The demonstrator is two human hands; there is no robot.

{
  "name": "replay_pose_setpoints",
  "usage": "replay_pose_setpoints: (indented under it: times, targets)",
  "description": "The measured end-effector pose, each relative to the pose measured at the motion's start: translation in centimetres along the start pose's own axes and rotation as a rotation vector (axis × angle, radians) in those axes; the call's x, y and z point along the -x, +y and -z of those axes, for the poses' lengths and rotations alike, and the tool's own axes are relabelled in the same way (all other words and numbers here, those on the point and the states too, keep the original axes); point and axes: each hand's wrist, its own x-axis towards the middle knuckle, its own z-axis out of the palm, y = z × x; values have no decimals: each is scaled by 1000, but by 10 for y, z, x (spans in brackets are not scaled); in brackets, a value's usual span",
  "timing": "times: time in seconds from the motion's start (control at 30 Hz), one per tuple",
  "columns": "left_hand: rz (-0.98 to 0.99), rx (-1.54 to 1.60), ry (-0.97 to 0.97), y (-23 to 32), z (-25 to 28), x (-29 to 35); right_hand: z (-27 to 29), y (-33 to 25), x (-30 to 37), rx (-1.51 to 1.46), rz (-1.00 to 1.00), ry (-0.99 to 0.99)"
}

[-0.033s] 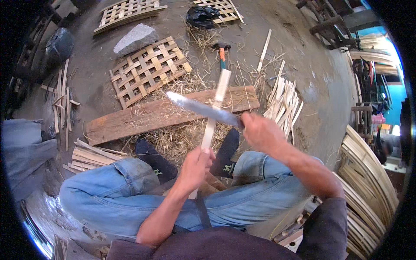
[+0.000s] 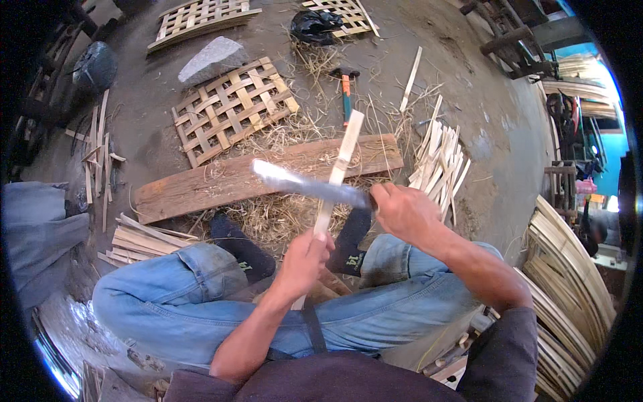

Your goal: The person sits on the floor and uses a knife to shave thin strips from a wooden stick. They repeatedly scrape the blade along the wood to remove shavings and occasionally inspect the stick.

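My left hand [image 2: 303, 264] is closed round a pale bamboo strip [image 2: 346, 146] that slants up and away from me over a long wooden plank [image 2: 201, 186]. In my right hand [image 2: 406, 213] is the handle of a large knife [image 2: 315, 187]. Its long blade, smeared by motion, points left and crosses the strip above my left hand. The strip's lower end shows below my left wrist, near my lap. Curled bamboo shavings [image 2: 261, 218] lie round the plank and between my feet.
Beyond the plank are a woven bamboo panel [image 2: 231, 107], a grey stone [image 2: 211, 60] and a hammer [image 2: 346, 94]. Bundles of split strips lie at right [image 2: 439, 161] and left [image 2: 144, 241]. Long bent slats [image 2: 566, 261] are stacked at far right. A black plastic bag [image 2: 315, 27] sits farther back.
The knife has come slightly down along the strip, closer to my left hand, with my right hand moving along. The strip's far end has tilted a little to the right.
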Motion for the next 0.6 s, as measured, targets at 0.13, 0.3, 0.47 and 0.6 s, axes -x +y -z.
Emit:
replay_pose_setpoints:
  times: [0.13,0.3,0.47,0.6]
  targets:
    - [23,0,-51,5,-1,6,-2,56,-25,26,-259,195]
    - [7,-1,-74,1,-1,2,-6,28,-2,154,97,211]
    - [48,104,-163,5,-4,3,7,26,-12,-168,-107,217]
    - [146,250,-176,9,3,5,-8,8,4,-1,137,209]
